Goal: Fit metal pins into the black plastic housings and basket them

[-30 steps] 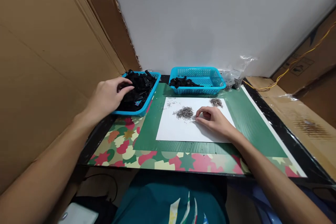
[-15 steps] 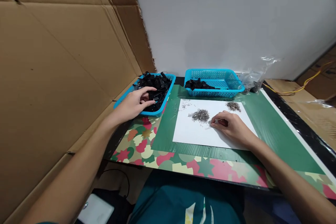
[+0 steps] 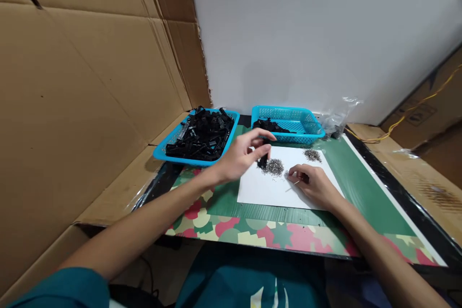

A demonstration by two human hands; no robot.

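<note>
my left hand (image 3: 240,159) pinches a black piece (image 3: 263,160), likely light, stiff, best gripped by its edges; right hand (image 3: 314,186) curled near metal bits (image 3: 275,167), hold unclear.

A black-edged surface (image 3: 397,185) spans the frame's lower middle, overlaid with a green covering (image 3: 364,192) and a patterned border (image 3: 281,237) toward the bottom. On it lie 2 blue baskets, 1 at center left (image 3: 163,152), 1 right of center (image 3: 288,138), plus 1 white sheet (image 3: 265,196) mid-frame and clear plastic (image 3: 334,121) beside the right basket.
</note>
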